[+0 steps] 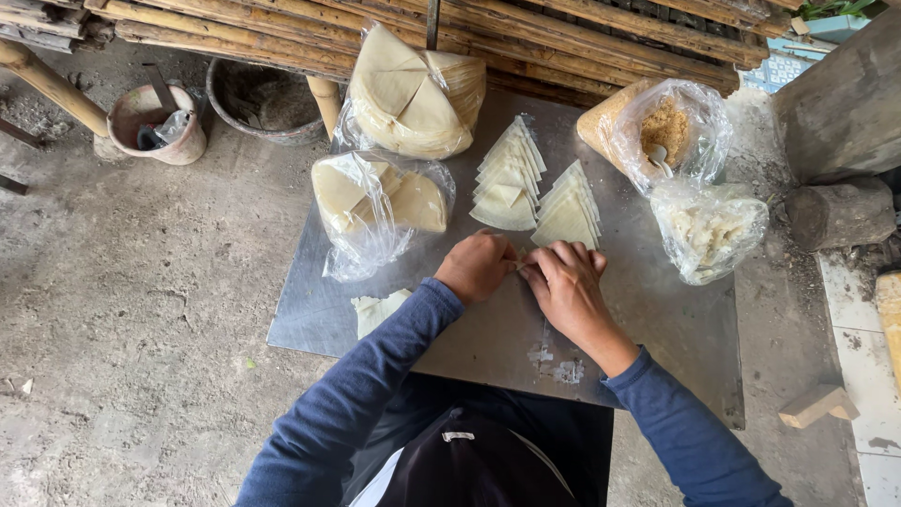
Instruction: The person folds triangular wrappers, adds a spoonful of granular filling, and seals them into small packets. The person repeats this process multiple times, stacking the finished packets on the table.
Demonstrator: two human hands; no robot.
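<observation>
Both hands meet at the middle of the flat grey metal bench (657, 319), knuckles up and fingertips curled in toward each other. The left hand (476, 266) and the right hand (566, 282) pinch a small pale folded pastry wrapper (522, 255) between them; only a sliver of it shows between the fingertips, so the exact fold cannot be told. Holding it low against the bench likely gives the fingers a firm surface to press on.

Just beyond the fingertips lie two overlapping rows of finished pale triangular parcels (535, 188), fanned like shingles, probably so each new one can be slid on close at hand. Beyond the left hand sits a clear plastic bag of cream-coloured wrapper wedges (380, 202), its mouth loose, and farther off a fuller tied bag of the same wedges (418, 94). Near the left forearm a few loose pale wrapper sheets (375, 310) rest on the bench.

Beyond the right hand stands an open clear bag of brown crumbly filling (666, 127) with a spoon in it, and beside that a clear bag of whitish lumps (709, 230). Off past the bench, on the concrete floor to the left, stands a worn clay-coloured pot (155, 127).
</observation>
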